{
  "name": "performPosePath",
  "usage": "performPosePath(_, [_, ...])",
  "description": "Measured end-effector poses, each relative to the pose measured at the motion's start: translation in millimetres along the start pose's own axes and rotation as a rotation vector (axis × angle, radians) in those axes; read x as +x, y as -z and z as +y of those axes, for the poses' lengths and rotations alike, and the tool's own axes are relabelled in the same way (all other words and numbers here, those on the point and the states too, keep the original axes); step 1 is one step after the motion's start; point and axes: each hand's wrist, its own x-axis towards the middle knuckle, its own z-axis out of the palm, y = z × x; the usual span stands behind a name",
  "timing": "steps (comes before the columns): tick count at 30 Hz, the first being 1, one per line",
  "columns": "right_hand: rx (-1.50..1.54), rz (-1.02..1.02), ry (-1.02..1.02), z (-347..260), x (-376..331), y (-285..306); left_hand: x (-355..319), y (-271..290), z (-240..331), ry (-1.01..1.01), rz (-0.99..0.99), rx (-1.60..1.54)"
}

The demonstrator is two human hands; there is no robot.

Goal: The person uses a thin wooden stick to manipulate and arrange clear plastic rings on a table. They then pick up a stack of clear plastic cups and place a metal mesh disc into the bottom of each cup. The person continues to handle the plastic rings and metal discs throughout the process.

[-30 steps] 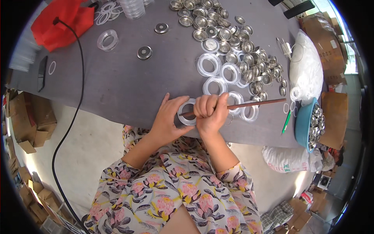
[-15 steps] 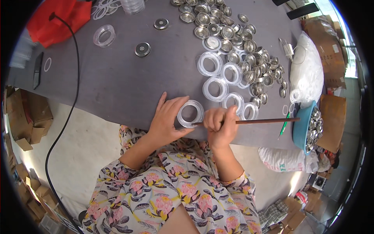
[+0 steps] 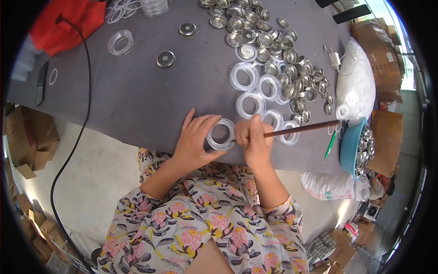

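Observation:
My left hand (image 3: 196, 140) curves around the left side of a clear plastic ring (image 3: 211, 140), thumb below it and fingers above, steadying it on the grey table. In my closed right hand (image 3: 255, 142) is a long, thin brown stick (image 3: 305, 128). One end points at the lower right rim of the ring; my fingers partly hide that end, so contact is hard to make out. The other end slants up to the right. Beyond my right hand lie several more clear rings (image 3: 236, 106), next to a heap of small round metal cups (image 3: 288, 81).
At the right edge stands a blue basin (image 3: 347, 153) of metal cups, with a green pen (image 3: 329, 145) beside it and a white plastic bag (image 3: 358, 86) behind. Two metal caps (image 3: 166, 59) lie left of centre. A black cable (image 3: 89, 86) crosses the table's left side.
My right hand has lifted slightly and turned, tilting the stick's far end upward. Its near end has shifted from the ring's bottom to the lower right rim. My left hand keeps its hold.

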Motion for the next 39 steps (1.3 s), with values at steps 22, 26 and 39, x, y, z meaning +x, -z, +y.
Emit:
performPosePath(22, [0.34,0.251,0.461,-8,-26,26,119,9,-27,-0.428,0.038,0.358])
performPosePath(26, [0.33,0.279,0.488,-11,-30,42,76,42,-2,-0.413,0.064,0.288])
performPosePath(39, [0.386,0.08,0.365,-18,-24,19,22,38,13,-0.349,-0.156,0.057])
